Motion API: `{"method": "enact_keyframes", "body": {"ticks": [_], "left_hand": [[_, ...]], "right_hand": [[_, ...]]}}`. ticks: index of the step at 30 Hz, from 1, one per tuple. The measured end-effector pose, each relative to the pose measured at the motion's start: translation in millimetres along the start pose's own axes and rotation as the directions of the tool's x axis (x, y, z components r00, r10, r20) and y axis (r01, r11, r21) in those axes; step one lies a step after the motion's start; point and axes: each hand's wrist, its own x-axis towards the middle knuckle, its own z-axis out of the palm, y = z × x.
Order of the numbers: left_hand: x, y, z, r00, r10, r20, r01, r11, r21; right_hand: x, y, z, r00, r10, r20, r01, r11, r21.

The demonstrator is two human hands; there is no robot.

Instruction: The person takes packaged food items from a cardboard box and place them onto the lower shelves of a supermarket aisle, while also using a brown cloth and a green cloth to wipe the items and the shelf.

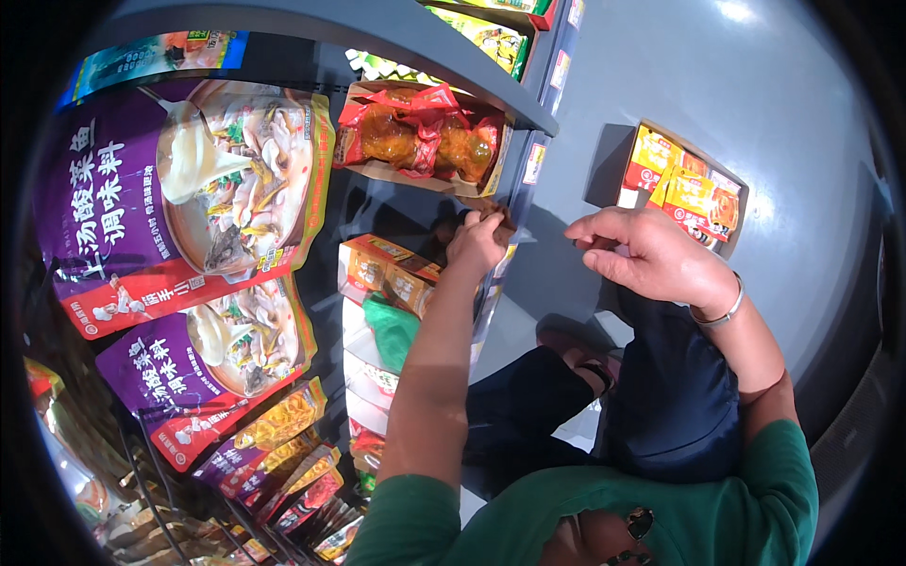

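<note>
My left hand [478, 240] reaches down to the front edge of a dark shelf, between an open carton of red-and-brown glossy packs [425, 134] and some orange boxes [389, 269]. Its fingertips lie in shadow, so I cannot tell whether they grip anything. My right hand [630, 247], with a silver bangle at the wrist, hovers over the grey floor, thumb and index finger apart and nothing seen between them. Just beyond it, partly hidden by the hand, an open cardboard box [743, 205] of yellow-and-red sachets [697, 198] rests on the floor.
Large purple seasoning pouches [113, 191] hang at the left, with smaller hanging packets [279, 424] below them. A curved shelf edge [453, 49] crosses above the carton. A green cloth or bag [393, 329] lies beside my left forearm. Price tags [536, 163] line the shelf front.
</note>
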Motion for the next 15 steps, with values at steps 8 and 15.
{"method": "enact_keyframes", "body": {"ticks": [8,15], "left_hand": [[-21.9,-30.6,11.2,0.977,0.04,0.209,-0.132,0.885,0.447],[-49.3,45.5,-35.2,0.704,0.045,0.709,-0.444,0.807,0.39]], "right_hand": [[-7.5,-3.3,-3.7,0.999,-0.028,0.028,0.031,0.99,-0.14],[-11.8,1.5,-13.1,1.0,-0.003,0.029,0.008,0.983,-0.186]]}}
